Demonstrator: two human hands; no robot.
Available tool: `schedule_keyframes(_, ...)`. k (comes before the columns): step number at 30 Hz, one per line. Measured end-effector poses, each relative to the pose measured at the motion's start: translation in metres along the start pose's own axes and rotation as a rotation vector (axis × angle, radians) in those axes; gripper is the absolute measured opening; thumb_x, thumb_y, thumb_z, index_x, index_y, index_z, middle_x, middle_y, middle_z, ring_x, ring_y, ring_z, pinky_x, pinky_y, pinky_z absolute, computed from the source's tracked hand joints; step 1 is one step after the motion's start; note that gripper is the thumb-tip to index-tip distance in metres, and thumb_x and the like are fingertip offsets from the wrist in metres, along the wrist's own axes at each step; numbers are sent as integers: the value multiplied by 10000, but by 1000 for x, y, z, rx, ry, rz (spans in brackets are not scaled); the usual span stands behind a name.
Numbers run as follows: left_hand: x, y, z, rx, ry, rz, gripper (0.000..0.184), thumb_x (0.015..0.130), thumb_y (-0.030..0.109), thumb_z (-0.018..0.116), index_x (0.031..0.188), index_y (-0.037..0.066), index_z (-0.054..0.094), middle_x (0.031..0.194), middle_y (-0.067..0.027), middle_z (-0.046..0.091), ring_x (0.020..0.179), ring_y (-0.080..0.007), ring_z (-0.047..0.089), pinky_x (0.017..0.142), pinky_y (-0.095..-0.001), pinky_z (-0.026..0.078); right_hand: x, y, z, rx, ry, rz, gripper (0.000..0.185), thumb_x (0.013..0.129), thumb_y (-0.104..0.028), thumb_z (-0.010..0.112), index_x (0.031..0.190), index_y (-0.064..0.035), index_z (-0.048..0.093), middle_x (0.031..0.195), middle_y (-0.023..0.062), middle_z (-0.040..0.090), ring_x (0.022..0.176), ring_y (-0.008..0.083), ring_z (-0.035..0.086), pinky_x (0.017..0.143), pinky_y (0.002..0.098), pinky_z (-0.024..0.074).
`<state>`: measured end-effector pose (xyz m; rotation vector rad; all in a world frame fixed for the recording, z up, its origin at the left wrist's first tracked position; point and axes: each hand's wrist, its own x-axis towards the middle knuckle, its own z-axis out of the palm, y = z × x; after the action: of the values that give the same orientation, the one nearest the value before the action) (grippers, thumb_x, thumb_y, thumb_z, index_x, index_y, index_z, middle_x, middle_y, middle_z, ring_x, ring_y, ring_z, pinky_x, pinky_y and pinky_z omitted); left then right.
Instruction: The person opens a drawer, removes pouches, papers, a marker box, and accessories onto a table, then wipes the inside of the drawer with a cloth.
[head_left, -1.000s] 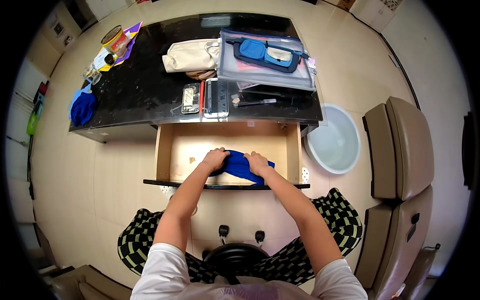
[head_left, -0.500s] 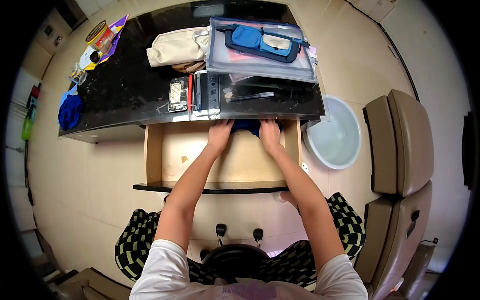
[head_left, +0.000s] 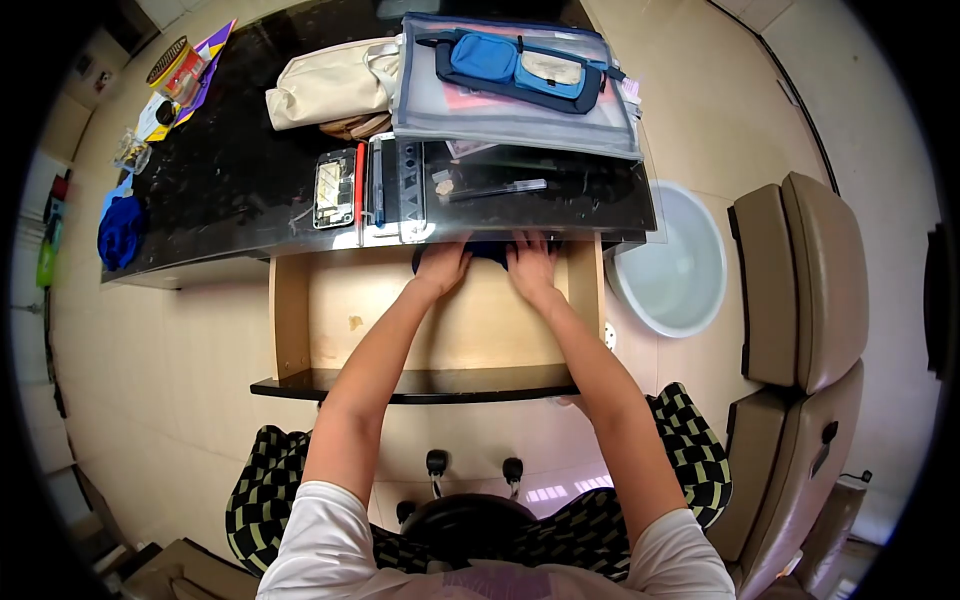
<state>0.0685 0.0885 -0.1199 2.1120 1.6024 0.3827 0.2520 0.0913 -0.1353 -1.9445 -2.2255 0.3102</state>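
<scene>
Both hands reach to the back of an open wooden drawer (head_left: 440,340), just under the table's front edge. Between them lies a dark blue cloth (head_left: 489,250), mostly hidden beneath the tabletop. My left hand (head_left: 443,266) rests on the cloth's left part, its fingertips partly under the edge. On the right side of the cloth, my right hand (head_left: 531,262) lies with its fingers spread. A small brown mark (head_left: 355,323) shows on the drawer floor at the left.
The black table (head_left: 230,180) bears a cream bag (head_left: 335,85), a mesh pouch (head_left: 520,136) with a blue case (head_left: 520,70), an opened phone (head_left: 334,188), pens and another blue cloth (head_left: 121,232). A pale basin (head_left: 668,260) stands right of the drawer, near brown seats (head_left: 795,285).
Both hands have moved forward from the drawer's front to its back, taking the blue cloth along. Since half a second ago the right hand's fingers have spread, and the view has shifted.
</scene>
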Motion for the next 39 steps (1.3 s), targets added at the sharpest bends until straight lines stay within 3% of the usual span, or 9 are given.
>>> schedule_keyframes(2,3,2,1,-70,-88,-41,447,823,207,481,1240,98,363,1171,-205,459,1056,-370,448,881,-423,375,0,9,5,27,-4,89,492,787,-205,497,1266,-195,380,1296,86,353,1222,282,290,971,526,240)
schedule_keyframes(5,8,-8,14,3,-9,104,448,849,283,440,1247,91,368,1190,-216,450,1074,-376,440,896,-419,371,4,17,5,1,-77,11,479,793,-203,477,1263,-208,383,1320,74,327,1228,284,284,969,538,243)
schedule_keyframes(9,13,-9,13,9,-42,138,448,849,289,433,1244,86,371,1207,-217,435,1096,-380,419,921,-413,349,11,12,6,-53,-177,-4,473,805,-210,463,1269,-210,376,1344,56,293,1240,277,269,963,540,257)
schedule_keyframes(17,9,-5,20,-55,-16,120,454,812,221,483,1232,75,390,1211,-208,432,1110,-370,407,943,-413,326,6,8,-8,-105,-172,-80,488,809,-171,442,1286,-237,359,1354,60,280,1250,276,262,965,527,272)
schedule_keyframes(22,-3,-1,27,24,14,181,480,792,162,509,1248,94,378,1302,-160,353,1194,-323,333,998,-420,266,-10,11,-9,-85,-149,-149,509,774,-76,425,1261,-222,405,1342,80,320,1236,286,301,944,454,334)
schedule_keyframes(31,-35,14,21,-17,-199,87,486,818,192,493,1263,61,349,1371,-112,274,1269,-275,246,1030,-427,234,-38,15,-10,-39,-180,-214,527,748,-18,438,1246,-190,423,1306,132,369,1182,321,379,940,385,368)
schedule_keyframes(39,-59,10,16,-117,-294,93,555,786,88,512,1287,42,279,1380,-149,234,1276,-301,220,1030,-420,253,-55,15,-25,-30,-316,-267,580,740,26,434,1277,-187,382,1328,149,340,1192,330,370,948,347,373)
